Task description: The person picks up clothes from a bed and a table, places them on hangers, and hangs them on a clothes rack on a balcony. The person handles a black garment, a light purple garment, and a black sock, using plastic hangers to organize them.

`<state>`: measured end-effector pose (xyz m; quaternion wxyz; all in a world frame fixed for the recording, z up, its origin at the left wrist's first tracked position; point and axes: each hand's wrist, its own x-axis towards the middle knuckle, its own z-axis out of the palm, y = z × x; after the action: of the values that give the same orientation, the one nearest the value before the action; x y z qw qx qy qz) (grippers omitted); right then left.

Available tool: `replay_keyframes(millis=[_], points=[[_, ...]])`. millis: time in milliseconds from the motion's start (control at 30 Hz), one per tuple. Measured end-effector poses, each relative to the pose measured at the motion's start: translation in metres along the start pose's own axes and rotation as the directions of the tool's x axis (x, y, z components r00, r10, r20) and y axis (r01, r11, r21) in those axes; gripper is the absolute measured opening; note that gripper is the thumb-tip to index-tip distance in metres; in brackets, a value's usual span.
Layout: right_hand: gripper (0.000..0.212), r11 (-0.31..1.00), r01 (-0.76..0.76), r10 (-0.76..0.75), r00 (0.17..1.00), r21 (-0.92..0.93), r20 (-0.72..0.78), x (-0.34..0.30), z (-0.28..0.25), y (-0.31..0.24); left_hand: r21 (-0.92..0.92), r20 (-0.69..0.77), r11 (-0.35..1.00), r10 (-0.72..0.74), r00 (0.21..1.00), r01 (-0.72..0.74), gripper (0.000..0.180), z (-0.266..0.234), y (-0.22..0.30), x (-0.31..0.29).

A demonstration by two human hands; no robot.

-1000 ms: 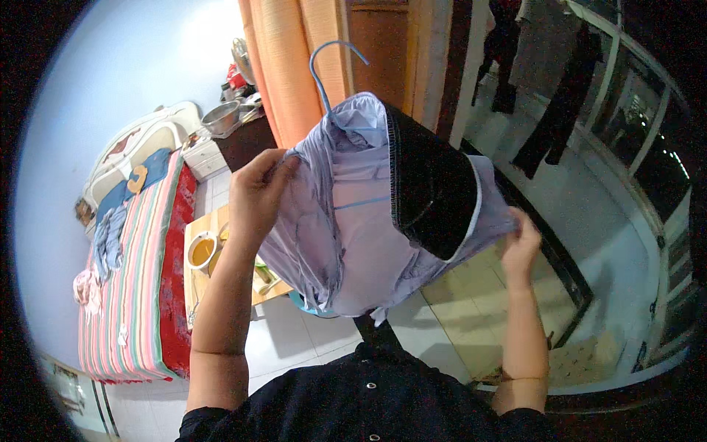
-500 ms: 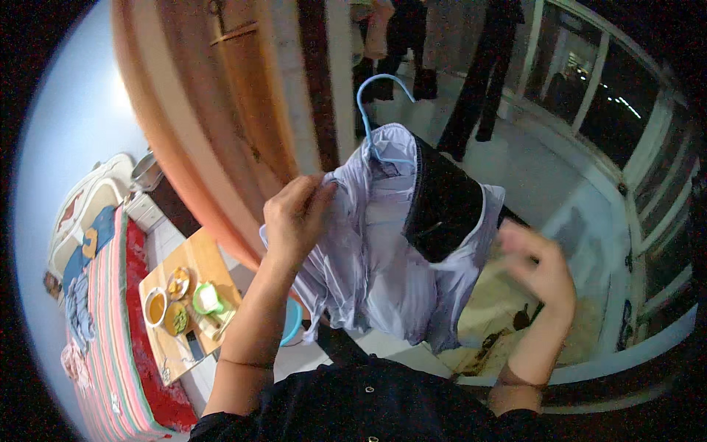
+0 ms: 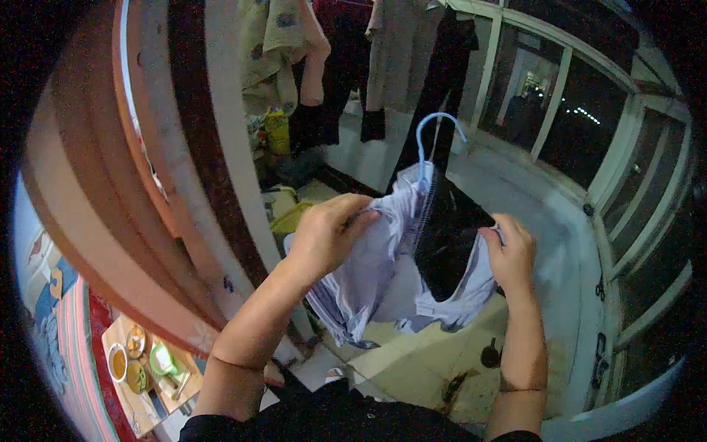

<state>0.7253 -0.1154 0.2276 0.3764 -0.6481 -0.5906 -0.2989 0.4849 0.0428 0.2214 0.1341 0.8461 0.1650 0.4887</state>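
While the left hand (image 3: 333, 232) pinches the left shoulder of the garment (image 3: 368, 258) between thumb and fingers, the right hand (image 3: 513, 250) pinches its right edge by the black panel (image 3: 448, 239). The garment is in midair between both hands, the hook of a hanger (image 3: 421, 147) rising from its neck. A curtain (image 3: 96, 184) hangs left, a table (image 3: 140, 412) with bowls (image 3: 118, 362) stands near left, and trousers (image 3: 440, 85) hang far off, left of the window (image 3: 589, 121).

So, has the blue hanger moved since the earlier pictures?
Yes, to the right: the hanger's hook first overlapped the curtain in view; now it shows well right of it, against the black trousers.
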Motion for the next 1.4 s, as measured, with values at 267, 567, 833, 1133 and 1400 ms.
replay_keyframes(millis=[267, 567, 833, 1133, 1400], points=[[0.025, 0.975, -0.218, 0.195, 0.93, -0.042, -0.312, 0.041, 0.037, 0.123, 0.099, 0.182, 0.992, 0.054, 0.982, -0.073, 0.025, 0.033, -0.08, 0.107], [0.025, 0.973, -0.217, 0.18, 0.926, -0.079, -0.331, 0.117, 0.071, 0.221, -0.617, 0.415, 0.728, -0.023, 0.91, 0.299, 0.03, 0.128, -0.11, 0.215], [0.042, 0.965, -0.146, 0.067, 0.94, -0.219, -0.334, 0.152, 0.083, 0.32, -0.848, 0.253, 0.404, -0.261, 0.932, 0.343, 0.031, 0.21, -0.105, 0.271], [0.028, 0.891, -0.39, 0.422, 0.901, 0.233, -0.104, 0.087, 0.143, 0.488, -0.843, 0.021, 0.508, -0.296, 0.955, 0.176, 0.027, 0.295, -0.116, 0.327], [0.022, 0.98, -0.054, 0.112, 0.948, 0.193, -0.3, 0.111, 0.16, 0.479, -0.812, -0.151, 0.572, -0.399, 0.905, 0.116, 0.031, 0.35, -0.143, 0.354]])
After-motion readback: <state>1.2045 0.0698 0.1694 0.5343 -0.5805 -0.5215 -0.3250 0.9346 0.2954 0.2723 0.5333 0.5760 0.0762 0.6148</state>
